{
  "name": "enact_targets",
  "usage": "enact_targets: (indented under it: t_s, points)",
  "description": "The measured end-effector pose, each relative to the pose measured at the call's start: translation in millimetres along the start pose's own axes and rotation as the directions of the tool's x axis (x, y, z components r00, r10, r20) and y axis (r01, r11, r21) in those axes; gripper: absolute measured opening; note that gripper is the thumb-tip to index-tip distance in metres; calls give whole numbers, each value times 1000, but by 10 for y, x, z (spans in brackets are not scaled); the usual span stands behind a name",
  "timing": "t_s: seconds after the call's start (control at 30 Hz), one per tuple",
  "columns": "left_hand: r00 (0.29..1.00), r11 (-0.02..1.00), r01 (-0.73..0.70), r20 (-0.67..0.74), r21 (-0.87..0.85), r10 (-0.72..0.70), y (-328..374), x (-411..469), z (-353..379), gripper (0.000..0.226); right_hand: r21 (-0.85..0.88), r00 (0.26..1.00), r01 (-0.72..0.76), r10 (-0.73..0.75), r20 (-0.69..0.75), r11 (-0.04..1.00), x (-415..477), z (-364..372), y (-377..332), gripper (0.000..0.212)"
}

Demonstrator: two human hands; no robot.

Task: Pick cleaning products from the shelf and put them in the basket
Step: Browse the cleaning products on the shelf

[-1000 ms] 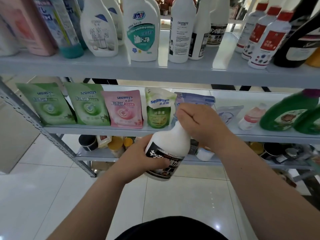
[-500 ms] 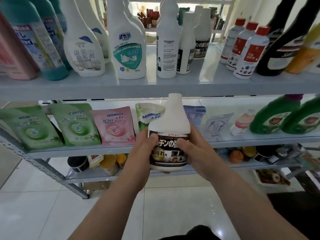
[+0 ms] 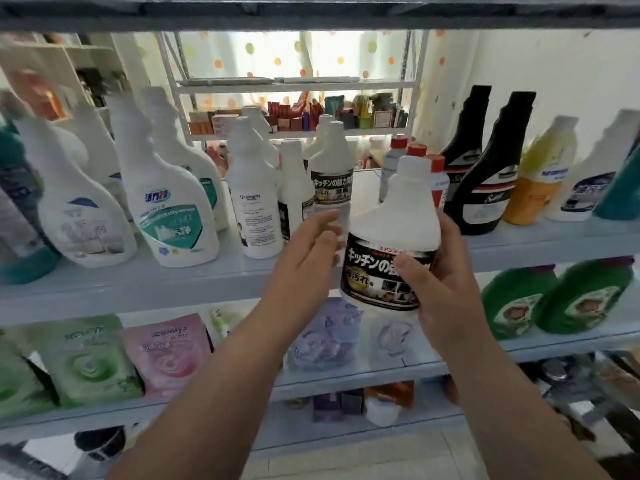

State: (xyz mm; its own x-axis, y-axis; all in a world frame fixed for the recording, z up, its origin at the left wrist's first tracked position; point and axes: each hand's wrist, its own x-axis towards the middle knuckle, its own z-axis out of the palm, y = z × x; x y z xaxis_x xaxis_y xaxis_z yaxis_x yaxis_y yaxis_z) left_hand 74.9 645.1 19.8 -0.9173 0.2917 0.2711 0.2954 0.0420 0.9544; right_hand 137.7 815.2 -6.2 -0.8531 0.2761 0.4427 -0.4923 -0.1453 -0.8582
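Right hand (image 3: pixel 446 285) holding a white plastic bottle with a black Japanese-lettered label (image 3: pixel 391 233) in the air in front of the pale grey metal shelf (image 3: pixel 173 282), slightly tilted, the grip curled round the label with the thumb across its front. Left hand (image 3: pixel 308 251) just beside the bottle's left flank, its grip spread and fingers relaxed; contact with the bottle cannot be determined. On the shelf board behind stand a matching white bottle (image 3: pixel 330 168), a white spray-neck bottle with a teal label (image 3: pixel 169 216) and two tall black bottles (image 3: pixel 485 192).
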Motion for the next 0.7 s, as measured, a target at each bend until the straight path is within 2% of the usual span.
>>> enact_targets:
  t_s: [0.07, 0.13, 0.23, 0.33, 0.4, 0.47, 0.6, 0.63, 0.7]
  points:
    - [998, 999, -49, -23, 21, 50, 79, 306, 164, 31, -41, 998, 60, -61, -21, 997, 149, -138, -59, 76]
    - [994, 986, -101, -24, 135, 105, 116, 674, 324, 39, -67, 995, 95, -97, -36, 993, 275, -246, -95, 77]
    - [990, 923, -24, -118, 385, 75, 145, 1317, 524, 58, -98, 992, 121, -124, -27, 988, 413, -373, -113, 77]
    - [983, 861, 44, -177, 507, 54, 135, 1807, 635, 83, -118, 990, 136, -138, -5, 984, 500, -476, -118, 72]
    - [978, 774, 136, -208, 618, -6, 59, 2043, 640, 98, -127, 991, 137, -136, 20, 982, 543, -537, -103, 67]
    - [975, 637, 196, -220, 746, -42, -25, 2184, 633, 104, -124, 991, 132, -128, 38, 983, 578, -594, -86, 67]
    - [972, 362, 187, -225, 913, 64, -118, 2290, 645, 103, -127, 990, 134, -128, 51, 983, 638, -658, -48, 66]
    - [975, 336, 176, -212, 925, 73, -119, 2286, 652, 102, -131, 990, 138, -132, 53, 982, 648, -670, -37, 65]
    - [979, 402, 162, -199, 901, 51, -117, 2235, 672, 95, -149, 988, 151, -143, 59, 977, 653, -688, -15, 66]
